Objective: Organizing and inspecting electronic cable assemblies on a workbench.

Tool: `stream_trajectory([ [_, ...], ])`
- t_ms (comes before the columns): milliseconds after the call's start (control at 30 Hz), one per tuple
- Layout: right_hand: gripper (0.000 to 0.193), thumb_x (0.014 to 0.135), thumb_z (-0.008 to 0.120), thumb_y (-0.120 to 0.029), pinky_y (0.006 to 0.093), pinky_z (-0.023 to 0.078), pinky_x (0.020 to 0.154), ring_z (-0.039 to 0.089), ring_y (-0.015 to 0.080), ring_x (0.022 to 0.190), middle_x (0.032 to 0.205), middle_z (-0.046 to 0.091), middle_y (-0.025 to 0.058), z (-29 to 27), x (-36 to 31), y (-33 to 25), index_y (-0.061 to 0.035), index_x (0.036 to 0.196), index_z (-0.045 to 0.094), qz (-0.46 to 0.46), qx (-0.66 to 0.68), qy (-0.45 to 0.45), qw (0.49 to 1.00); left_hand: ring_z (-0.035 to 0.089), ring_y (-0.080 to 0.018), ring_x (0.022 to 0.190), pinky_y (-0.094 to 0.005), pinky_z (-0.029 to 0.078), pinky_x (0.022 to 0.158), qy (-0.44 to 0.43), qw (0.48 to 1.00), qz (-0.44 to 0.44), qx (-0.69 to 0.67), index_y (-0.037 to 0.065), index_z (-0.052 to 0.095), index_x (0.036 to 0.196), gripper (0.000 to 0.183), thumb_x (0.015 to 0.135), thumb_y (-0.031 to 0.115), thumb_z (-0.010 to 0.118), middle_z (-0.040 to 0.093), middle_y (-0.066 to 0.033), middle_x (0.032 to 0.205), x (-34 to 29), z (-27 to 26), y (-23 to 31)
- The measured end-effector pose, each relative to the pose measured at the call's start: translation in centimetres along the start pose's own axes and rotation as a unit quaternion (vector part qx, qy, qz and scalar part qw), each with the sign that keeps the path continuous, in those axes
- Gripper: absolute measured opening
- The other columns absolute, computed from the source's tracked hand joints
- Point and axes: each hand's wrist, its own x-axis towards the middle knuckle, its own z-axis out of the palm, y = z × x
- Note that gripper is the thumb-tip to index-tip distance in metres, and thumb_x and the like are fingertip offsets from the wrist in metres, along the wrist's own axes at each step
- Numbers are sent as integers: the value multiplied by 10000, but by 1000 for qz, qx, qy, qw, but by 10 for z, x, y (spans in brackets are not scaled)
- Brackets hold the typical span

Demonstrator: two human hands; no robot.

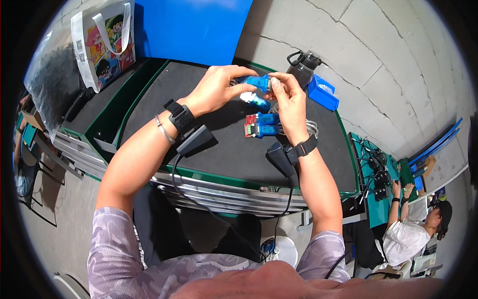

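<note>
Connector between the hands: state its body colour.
The connector has a blue body, shown in the head view.

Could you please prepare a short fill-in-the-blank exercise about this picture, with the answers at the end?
1. The left hand and the right hand both hold a plug coloured ____.
2. The silvery bracelet is worn on the person's ____ arm.
3. Of the dark bottle and the white bag, the one nearer the small blue bin is the ____.
4. The co-worker's shirt is ____.

Missing words: blue; left; bottle; white.
</note>
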Motion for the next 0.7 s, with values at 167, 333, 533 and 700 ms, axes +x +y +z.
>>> stream_trajectory([
  [167,194,981,586,-160,223,517,660,613,76,732,879,652,39,4,1,9,-2,1092,609,0,19,10,1000,677,-207,844,-316,527,742,-3,1000,-3,28,21,673,1124,324,860,204,716,708,-129,1003,1,1,1],
  [333,219,990,575,-200,220,498,634,592,78,694,869,644,29,-2,1,20,-17,1100,623,29,35,17,999,671,-268,974,-363,532,851,-51,998,-18,11,69,516,1323,600,795,179,778,678,-161,1099,-1,1,-1],
  [533,273,996,565,-255,230,497,633,597,83,716,881,646,31,-25,9,25,-13,1095,642,40,40,88,995,668,-298,897,-383,512,769,-131,981,-118,82,37,441,1332,649,797,187,777,679,-189,1010,-3,-11,-11],
  [700,305,997,560,-289,228,499,663,603,98,754,900,642,43,-30,11,22,-24,1131,629,71,52,91,992,629,-255,735,-386,477,687,-135,982,-107,78,3,553,1108,349,904,260,675,657,-156,820,-3,-8,-31],
])
